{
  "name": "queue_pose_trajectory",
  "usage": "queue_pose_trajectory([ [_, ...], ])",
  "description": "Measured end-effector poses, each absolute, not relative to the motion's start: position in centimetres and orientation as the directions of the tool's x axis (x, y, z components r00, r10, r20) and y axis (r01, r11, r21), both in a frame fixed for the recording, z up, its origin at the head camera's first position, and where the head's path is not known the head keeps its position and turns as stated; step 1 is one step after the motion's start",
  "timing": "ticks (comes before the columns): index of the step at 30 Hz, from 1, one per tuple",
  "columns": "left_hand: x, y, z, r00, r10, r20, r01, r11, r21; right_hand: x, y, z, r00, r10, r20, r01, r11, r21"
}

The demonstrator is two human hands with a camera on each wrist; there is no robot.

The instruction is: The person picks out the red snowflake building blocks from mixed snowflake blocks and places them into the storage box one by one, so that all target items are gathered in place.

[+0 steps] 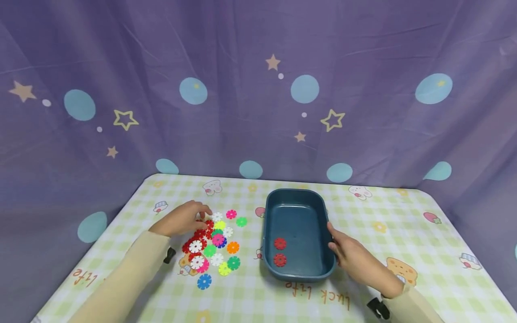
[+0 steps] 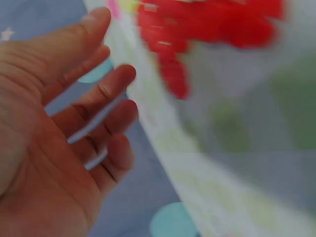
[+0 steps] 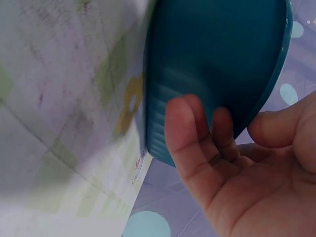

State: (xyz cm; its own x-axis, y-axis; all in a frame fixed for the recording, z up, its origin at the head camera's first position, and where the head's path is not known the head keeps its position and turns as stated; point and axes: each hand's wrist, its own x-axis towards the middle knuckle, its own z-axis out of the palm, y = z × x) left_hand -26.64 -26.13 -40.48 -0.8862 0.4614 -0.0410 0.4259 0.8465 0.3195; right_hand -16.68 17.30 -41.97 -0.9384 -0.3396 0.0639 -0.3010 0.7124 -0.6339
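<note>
My left hand (image 1: 181, 220) is at the back left edge of a spread of colourful notched plastic discs. Its fingers are loosely bent and spread apart; the left wrist view shows nothing in the palm, with blurred red discs (image 2: 212, 24) beyond the fingertips. On the right, a dark blue plastic tray (image 1: 296, 224) rests on the table. My right hand (image 1: 355, 255) holds its right side, thumb at the rim and fingers against the outer wall (image 3: 212, 64). Two red discs (image 1: 280, 260) lie inside the tray, near its front left corner.
White, green, yellow, pink, orange and blue discs (image 1: 233, 247) lie loosely around the red ones. A checked cloth (image 1: 404, 233) with cartoon prints covers the table. Behind the table's far edge hangs a purple curtain (image 1: 242, 125) with stars and blue spots.
</note>
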Motion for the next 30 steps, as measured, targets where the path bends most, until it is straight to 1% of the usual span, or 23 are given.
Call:
queue_pose_trajectory([
  [4, -26.9, -27.3, -41.7, -0.91, 0.408, -0.069, 0.368, 0.875, 0.316, -16.7, 17.4, -42.1, -0.939, -0.338, 0.064, -0.3, 0.715, -0.632],
  [6, -27.0, -27.7, -42.1, -0.914, 0.399, -0.068, 0.359, 0.877, 0.321, -16.6, 17.4, -42.2, -0.939, -0.339, 0.064, -0.301, 0.713, -0.633],
  [11, -27.2, -27.9, -42.2, -0.912, 0.407, -0.06, 0.369, 0.875, 0.314, -16.4, 17.6, -42.1, -0.94, -0.334, 0.061, -0.294, 0.709, -0.641],
  [17, -27.2, -27.9, -42.0, -0.931, 0.342, -0.126, 0.284, 0.898, 0.336, -16.5, 17.7, -42.1, -0.942, -0.333, 0.051, -0.286, 0.712, -0.641],
  [20, -27.2, -28.1, -42.0, -0.936, 0.329, -0.127, 0.269, 0.898, 0.347, -16.6, 17.7, -42.1, -0.938, -0.343, 0.059, -0.3, 0.712, -0.635],
  [24, -27.3, -28.1, -42.1, -0.933, 0.353, -0.064, 0.31, 0.882, 0.355, -16.7, 17.7, -42.0, -0.929, -0.359, 0.086, -0.332, 0.71, -0.621],
  [27, -27.5, -27.8, -42.2, -0.918, 0.396, 0.026, 0.375, 0.845, 0.381, -16.8, 17.8, -41.8, -0.922, -0.374, 0.101, -0.355, 0.713, -0.605],
  [30, -27.6, -27.0, -42.1, -0.885, 0.445, 0.14, 0.461, 0.791, 0.401, -16.9, 17.8, -41.7, -0.912, -0.393, 0.117, -0.383, 0.717, -0.582],
])
